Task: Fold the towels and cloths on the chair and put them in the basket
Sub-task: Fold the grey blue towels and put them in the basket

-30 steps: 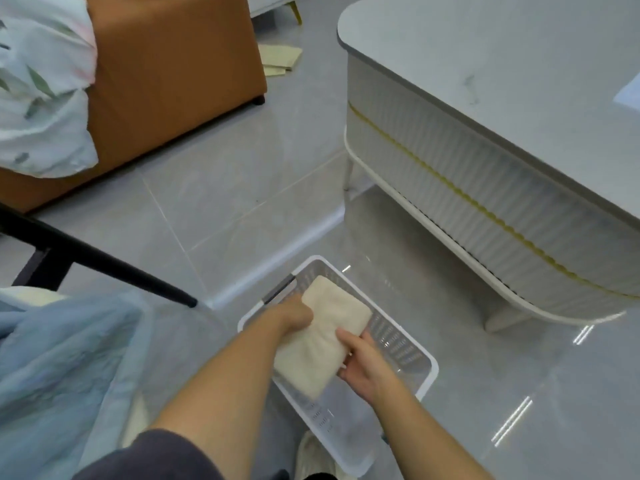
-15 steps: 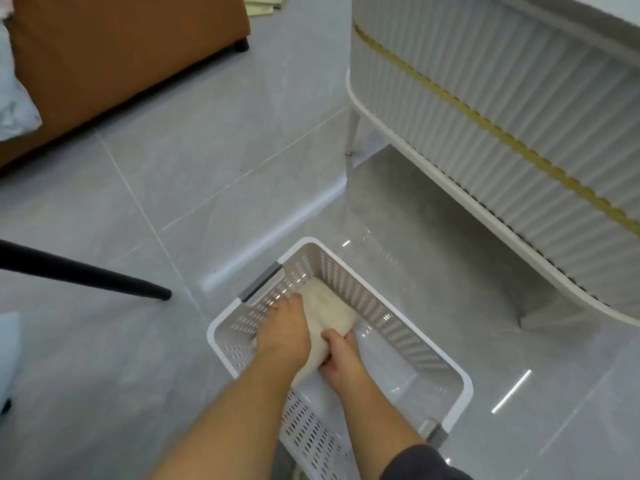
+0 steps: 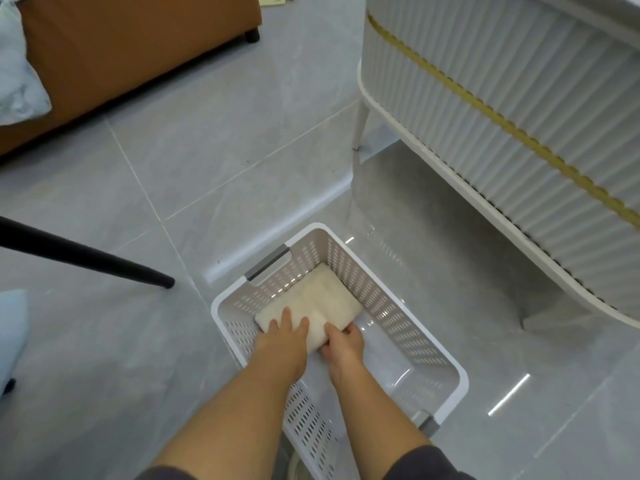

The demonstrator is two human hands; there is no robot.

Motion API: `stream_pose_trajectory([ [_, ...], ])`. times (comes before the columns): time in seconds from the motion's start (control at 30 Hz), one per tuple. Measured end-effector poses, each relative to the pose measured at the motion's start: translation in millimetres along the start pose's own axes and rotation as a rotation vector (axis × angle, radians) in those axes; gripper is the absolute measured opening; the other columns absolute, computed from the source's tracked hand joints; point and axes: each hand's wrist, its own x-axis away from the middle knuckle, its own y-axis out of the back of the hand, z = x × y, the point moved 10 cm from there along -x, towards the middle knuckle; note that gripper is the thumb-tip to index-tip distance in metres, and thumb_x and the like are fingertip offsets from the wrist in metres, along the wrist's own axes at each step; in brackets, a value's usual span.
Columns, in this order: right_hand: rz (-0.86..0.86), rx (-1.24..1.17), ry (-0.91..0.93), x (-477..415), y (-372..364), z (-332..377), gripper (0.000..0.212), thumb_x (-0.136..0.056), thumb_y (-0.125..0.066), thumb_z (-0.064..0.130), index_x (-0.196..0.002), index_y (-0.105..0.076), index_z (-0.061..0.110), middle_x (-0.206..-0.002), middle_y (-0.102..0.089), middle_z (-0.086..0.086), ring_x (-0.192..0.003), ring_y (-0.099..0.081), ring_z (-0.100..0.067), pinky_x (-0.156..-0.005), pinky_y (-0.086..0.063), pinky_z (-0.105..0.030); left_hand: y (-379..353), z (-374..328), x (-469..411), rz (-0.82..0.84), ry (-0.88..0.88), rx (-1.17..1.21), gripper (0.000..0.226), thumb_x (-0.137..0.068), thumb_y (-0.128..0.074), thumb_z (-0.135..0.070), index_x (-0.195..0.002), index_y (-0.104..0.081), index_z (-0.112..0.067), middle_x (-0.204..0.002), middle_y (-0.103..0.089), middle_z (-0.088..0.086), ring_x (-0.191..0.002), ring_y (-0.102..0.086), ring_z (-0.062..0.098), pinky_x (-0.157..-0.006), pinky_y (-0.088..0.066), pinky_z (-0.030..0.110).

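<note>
Both forearms reach down into the white basket (image 3: 460, 382); the left hand (image 3: 282, 344) lies flat, fingers spread, on the folded cream towel (image 3: 322, 299); the right hand (image 3: 344, 344) curls at its near edge, perhaps pinching it, though the fingertips are hidden; the towel rests on the basket floor in the far left corner, its long axis running left to right, just ahead of both hands.

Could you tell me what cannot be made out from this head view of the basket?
- Towel: its near edge is covered by the left hand and right hand.
- Basket: its near end is hidden by the forearms.
- Chair: only one black leg shows; the left edge cuts off the rest.
- Remaining cloths: out of frame.
</note>
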Motion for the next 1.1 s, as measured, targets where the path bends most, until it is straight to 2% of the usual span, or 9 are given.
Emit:
stream_pose_trajectory([
  [0.1, 0.064, 0.101, -0.030, -3.7, -4.2, -7.7, 0.025, -0.086, -0.058, 0.001, -0.111, -0.057, 0.003, -0.097, -0.067, -0.012, -0.087, -0.066, -0.025, -0.077, -0.057, -0.036, -2.4, 9.9, 0.2, 0.020, 0.054, -0.084, 0.076, -0.095, -0.044, -0.021, -0.151, 0.007, -0.022, -0.158, 0.011, 0.011, -0.142, -0.014, 0.029, -0.114, -0.017, 0.049],
  [0.2, -0.011, 0.367, 0.041, -1.5, 6.4, 3.4, 0.038, -0.084, -0.058, 0.013, -0.120, -0.054, 0.004, -0.102, -0.065, -0.007, -0.093, -0.064, -0.026, -0.087, -0.054, -0.039, 9.5, 9.5, 4.6, 0.036, 0.077, -0.141, 0.066, -0.093, -0.045, -0.024, -0.150, -0.011, -0.016, -0.154, -0.015, 0.012, -0.138, -0.025, 0.028, -0.114, -0.015, 0.051],
  [0.33, -0.034, 0.670, 0.045, 22.7, 30.9, 18.5, 0.051, -0.093, -0.050, 0.018, -0.140, -0.034, 0.007, -0.134, -0.048, -0.012, -0.117, -0.051, -0.029, -0.087, -0.041, -0.029, 33.2, 1.5, 27.2, 0.124, 0.062, -0.144, 0.050, -0.093, -0.044, -0.021, -0.142, -0.034, -0.013, -0.141, -0.041, 0.009, -0.129, -0.040, 0.028, -0.109, -0.029, 0.046],
  [0.47, -0.027, 0.790, 0.013, 61.8, 58.4, 24.3, 0.048, -0.092, -0.049, 0.020, -0.136, -0.036, 0.008, -0.132, -0.048, -0.014, -0.116, -0.049, -0.031, -0.086, -0.039, -0.030, 71.1, -4.4, 82.0, 0.069, 0.022, -0.121, 0.047, -0.090, -0.043, -0.012, -0.137, -0.041, -0.009, -0.135, -0.047, 0.011, -0.120, -0.049, 0.029, -0.102, -0.040, 0.043],
  [0.57, 0.081, 0.811, 0.082, 105.3, 42.6, 40.1, 0.029, -0.084, -0.050, 0.026, -0.110, -0.039, 0.021, -0.100, -0.046, -0.002, -0.095, -0.042, -0.024, -0.084, -0.039, -0.030, 101.3, -6.0, 135.8, -0.079, -0.044, -0.077, 0.041, -0.090, -0.041, -0.010, -0.130, -0.049, -0.009, -0.126, -0.052, 0.009, -0.110, -0.053, 0.026, -0.095, -0.044, 0.037],
  [0.63, 0.108, 0.810, 0.178, 140.7, 27.1, 60.6, 0.020, -0.088, -0.051, 0.020, -0.107, -0.045, 0.020, -0.096, -0.047, -0.002, -0.089, -0.043, -0.020, -0.084, -0.042, -0.032, 121.1, -2.4, 179.8, -0.215, -0.081, -0.041, 0.038, -0.091, -0.041, -0.011, -0.127, -0.051, -0.011, -0.123, -0.054, 0.007, -0.108, -0.054, 0.025, -0.083, -0.042, 0.033],
  [0.77, 0.190, 0.761, 0.436, 235.7, -9.3, 106.7, 0.010, -0.084, -0.049, 0.009, -0.077, -0.052, 0.015, -0.071, -0.048, -0.002, -0.065, -0.043, -0.017, -0.063, -0.038, -0.028, 159.9, 24.2, 290.1, -0.534, -0.152, 0.144, 0.036, -0.093, -0.041, -0.017, -0.128, -0.048, -0.018, -0.128, -0.054, 0.006, -0.114, -0.053, 0.027, -0.085, -0.043, 0.035],
  [0.93, 0.370, 0.695, 0.643, 376.4, -56.2, 134.6, 0.010, -0.090, -0.051, 0.010, -0.094, -0.057, 0.017, -0.086, -0.059, -0.001, -0.077, -0.056, -0.015, -0.064, -0.042, -0.026, 167.4, 102.6, 438.1, -0.965, -0.251, 0.410, 0.029, -0.094, -0.044, -0.018, -0.119, -0.057, -0.018, -0.118, -0.063, 0.004, -0.108, -0.056, 0.023, -0.086, -0.041, 0.029],
  [1.1, 0.567, 0.736, 0.857, 502.7, -113.8, 118.0, 0.021, -0.088, -0.053, 0.004, -0.081, -0.057, 0.024, -0.093, -0.064, -0.005, -0.081, -0.060, -0.015, -0.065, -0.046, -0.023, 114.0, 191.7, 549.0, -1.321, -0.267, 0.551, 0.017, -0.088, -0.056, -0.011, -0.102, -0.065, -0.013, -0.098, -0.067, -0.001, -0.090, -0.060, 0.016, -0.077, -0.040, 0.021],
])
